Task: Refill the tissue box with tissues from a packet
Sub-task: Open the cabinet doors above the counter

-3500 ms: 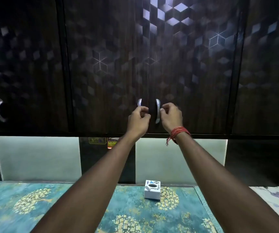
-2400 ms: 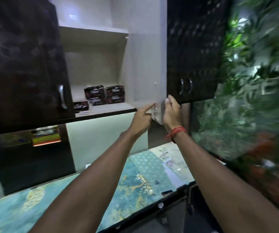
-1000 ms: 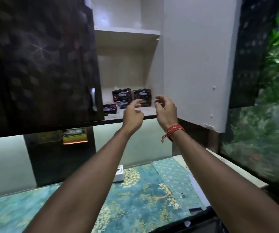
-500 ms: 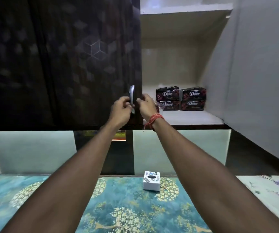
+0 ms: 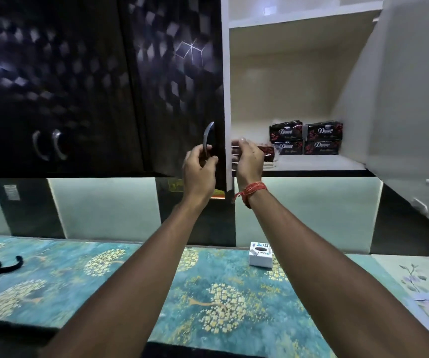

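Cabinet: right door point(image 5: 415, 104) already swung wide; since half a second ago our left hand point(image 5: 199, 167), grip curled on the handle point(image 5: 207, 139), has begun drawing the left door point(image 5: 177, 86) outward. Our right hand point(image 5: 249, 161), grip loosely spread and pinching nothing, reaches toward the nearest dark tissue packet point(image 5: 267, 153) on the shelf point(image 5: 317, 162). Tissue box point(image 5: 260, 255): upright on the bench point(image 5: 79, 280) below, unfilled; retrieval is now possible.

Dim, glare on cabinet door point(image 5: 177, 73)
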The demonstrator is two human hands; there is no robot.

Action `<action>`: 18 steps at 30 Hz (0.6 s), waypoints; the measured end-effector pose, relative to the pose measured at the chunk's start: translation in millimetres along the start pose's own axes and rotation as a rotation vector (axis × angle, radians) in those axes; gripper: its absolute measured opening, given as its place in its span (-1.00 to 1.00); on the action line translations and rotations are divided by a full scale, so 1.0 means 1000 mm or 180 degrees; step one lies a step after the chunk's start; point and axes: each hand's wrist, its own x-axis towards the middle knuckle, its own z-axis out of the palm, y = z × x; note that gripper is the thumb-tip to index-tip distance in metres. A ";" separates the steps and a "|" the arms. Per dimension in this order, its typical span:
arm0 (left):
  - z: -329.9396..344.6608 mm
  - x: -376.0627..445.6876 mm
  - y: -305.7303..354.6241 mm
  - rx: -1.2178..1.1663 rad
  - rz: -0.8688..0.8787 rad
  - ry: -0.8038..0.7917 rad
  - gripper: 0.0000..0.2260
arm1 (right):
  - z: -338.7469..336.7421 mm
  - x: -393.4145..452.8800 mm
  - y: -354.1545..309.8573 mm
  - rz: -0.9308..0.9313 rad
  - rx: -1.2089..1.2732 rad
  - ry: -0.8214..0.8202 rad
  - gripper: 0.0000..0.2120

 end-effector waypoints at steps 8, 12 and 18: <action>-0.142 -0.030 0.015 0.0691 -0.0043 0.0343 -0.51 | 0.109 -0.089 -0.018 -0.0158 -0.0063 -0.1147 -0.74; -0.207 -0.029 0.010 0.1080 0.0067 0.0525 -0.55 | 0.160 -0.119 -0.006 -0.0224 -0.0230 -0.1529 -0.67; -0.268 -0.014 -0.005 0.1163 -0.0216 0.0599 -0.51 | 0.214 -0.138 0.016 -0.0474 -0.0850 -0.2373 -0.61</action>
